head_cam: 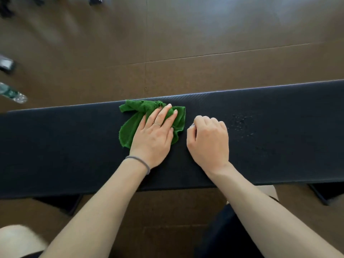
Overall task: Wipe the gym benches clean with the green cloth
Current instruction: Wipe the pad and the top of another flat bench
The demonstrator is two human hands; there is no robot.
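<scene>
A long black padded gym bench (74, 146) runs across the view from left to right. The green cloth (130, 127) lies crumpled on its top near the middle. My left hand (156, 135) rests flat on the cloth, fingers stretched out and pressing it down. My right hand (208, 138) sits on the bare bench just right of the cloth, fingers curled into a loose fist with nothing visible in it. A patch of small droplets or specks (242, 123) shows on the bench to the right of my right hand.
Brown floor (167, 43) lies beyond the bench. A plastic bottle (13, 94) and a dark object (6, 65) lie at the left edge. The bench's black feet (61, 202) stand below its near edge, with a second foot (327, 192) at right. My knees are at the bottom.
</scene>
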